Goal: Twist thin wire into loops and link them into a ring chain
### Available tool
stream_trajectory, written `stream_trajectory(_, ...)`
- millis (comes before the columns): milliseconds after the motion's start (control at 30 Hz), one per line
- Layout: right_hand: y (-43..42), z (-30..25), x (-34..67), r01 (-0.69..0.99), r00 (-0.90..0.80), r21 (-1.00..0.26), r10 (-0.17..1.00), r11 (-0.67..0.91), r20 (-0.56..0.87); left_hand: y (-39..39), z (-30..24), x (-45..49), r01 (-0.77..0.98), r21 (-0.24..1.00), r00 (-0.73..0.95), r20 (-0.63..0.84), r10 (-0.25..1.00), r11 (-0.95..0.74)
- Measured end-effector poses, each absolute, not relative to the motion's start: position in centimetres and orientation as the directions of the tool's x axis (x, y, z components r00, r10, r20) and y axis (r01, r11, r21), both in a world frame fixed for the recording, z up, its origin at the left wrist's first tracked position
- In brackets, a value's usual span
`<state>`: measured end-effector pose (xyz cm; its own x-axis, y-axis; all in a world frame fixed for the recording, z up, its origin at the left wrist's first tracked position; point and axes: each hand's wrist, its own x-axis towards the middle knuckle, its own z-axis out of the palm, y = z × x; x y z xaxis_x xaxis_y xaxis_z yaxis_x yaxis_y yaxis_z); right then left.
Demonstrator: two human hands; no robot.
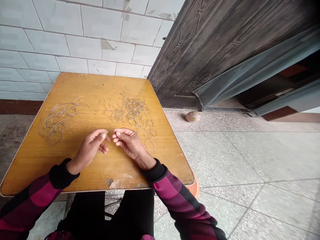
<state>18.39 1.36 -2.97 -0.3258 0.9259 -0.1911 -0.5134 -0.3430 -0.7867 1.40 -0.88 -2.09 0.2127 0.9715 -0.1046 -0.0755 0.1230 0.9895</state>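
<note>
The fingertips (116, 134) of the right hand (130, 144) are pinched closed on a short fine wire (115, 129). The left hand (88, 149) is held just beside it, its fingers pinched shut. Wire loops (130, 111) and a tangled wire pile (57, 120) are spread beyond on the wooden bench (100, 175).

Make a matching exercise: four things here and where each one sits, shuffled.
1 tangle of thin silvery wires
2 heap of thin wire rings
3 small pale round bowl
4 curved orange plastic rim

A on the floor by the dark door
B left on the yellow wooden table
C under the table's near right corner
D right on the table

1B 2D 3A 4C
</note>
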Motion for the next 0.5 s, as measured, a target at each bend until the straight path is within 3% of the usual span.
stream_trajectory(100,1.8,-2.7,19.2,-0.505,-0.297,-0.788,0.928,-0.351,-0.223,-1.0,-2.4,1.0,0.27,0.959,0.245,0.023,0.969,-0.091)
stream_trajectory(233,2.2,-2.4,20.1,-0.48,-0.268,-0.799,0.928,-0.363,-0.26,-1.5,-2.6,0.8,0.65,0.629,0.292,0.313,0.904,-0.428)
stream_trajectory(367,2.6,-2.3,20.8,-0.438,-0.2,-0.84,0.946,-0.319,-0.255,-2.3,-2.3,0.7,0.71,0.381,0.409,0.462,0.787,-0.593)
stream_trajectory(433,2.7,-2.3,21.1,-0.412,-0.175,-0.865,0.957,-0.286,-0.232,-2.4,-1.9,0.5,0.663,0.35,0.42,0.558,0.716,-0.662)
stream_trajectory(500,2.6,-2.3,21.2,-0.376,-0.183,-0.886,0.959,-0.27,-0.214,-2.2,-1.7,0.4,0.618,0.392,0.358,0.631,0.689,-0.681)
